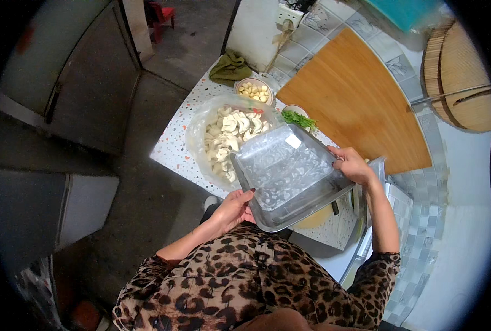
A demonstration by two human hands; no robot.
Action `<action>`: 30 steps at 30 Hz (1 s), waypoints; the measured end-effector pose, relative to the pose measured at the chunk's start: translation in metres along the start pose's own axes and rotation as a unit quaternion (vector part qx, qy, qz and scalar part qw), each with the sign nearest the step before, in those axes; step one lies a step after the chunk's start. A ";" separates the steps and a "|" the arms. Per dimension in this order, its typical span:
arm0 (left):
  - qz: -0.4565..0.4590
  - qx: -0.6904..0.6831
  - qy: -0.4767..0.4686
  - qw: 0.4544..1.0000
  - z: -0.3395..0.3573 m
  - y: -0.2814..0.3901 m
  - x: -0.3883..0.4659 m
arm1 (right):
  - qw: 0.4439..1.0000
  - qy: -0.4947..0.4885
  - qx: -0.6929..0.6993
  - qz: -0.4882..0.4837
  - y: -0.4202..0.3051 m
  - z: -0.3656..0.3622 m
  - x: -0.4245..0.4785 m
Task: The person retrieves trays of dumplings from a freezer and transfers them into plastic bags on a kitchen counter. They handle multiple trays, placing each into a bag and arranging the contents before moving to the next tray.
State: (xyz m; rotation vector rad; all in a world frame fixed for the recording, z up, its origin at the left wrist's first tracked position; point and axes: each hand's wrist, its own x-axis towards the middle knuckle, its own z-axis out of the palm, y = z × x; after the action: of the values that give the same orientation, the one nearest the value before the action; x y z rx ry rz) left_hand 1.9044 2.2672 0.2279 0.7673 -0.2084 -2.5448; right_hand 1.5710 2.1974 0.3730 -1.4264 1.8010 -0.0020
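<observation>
Between my hands is a rectangular metal tray (286, 178), its inside smeared with white powder, probably flour. My left hand (235, 211) grips its near left rim, thumb over the edge. On the opposite side my right hand (352, 164) holds the right rim. The tray is tilted above the counter, and its far left edge overlaps a clear plastic bag (195, 136) of crescent-shaped dumplings (235, 128). Just past the tray's far edge, chopped green herbs (298, 119) sit in a small bowl. Part of the counter is hidden under the tray.
A bowl of peeled garlic cloves (253, 90) and an olive cloth (230, 68) lie at the back of the speckled counter (175, 140). A large wooden board (357, 99) leans against the tiled wall. A round wooden lid (462, 78) hangs at right.
</observation>
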 end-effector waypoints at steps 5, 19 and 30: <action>-0.059 0.049 -0.042 0.996 -0.012 -0.025 0.019 | 0.999 0.004 -0.048 -0.017 0.016 -0.006 -0.029; 0.316 0.400 -0.015 0.860 0.066 -0.059 0.094 | 0.857 0.435 -0.192 -0.196 0.106 0.083 -0.131; 0.360 0.369 -0.016 0.857 0.148 -0.152 0.143 | 0.931 0.163 -0.244 -0.215 0.215 0.100 -0.196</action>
State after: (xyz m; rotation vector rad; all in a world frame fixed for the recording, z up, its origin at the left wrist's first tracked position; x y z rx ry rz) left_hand 1.6579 2.3333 0.2408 0.7099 -1.2761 -1.7121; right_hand 1.4606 2.4795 0.3209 -2.2745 1.7788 -0.0194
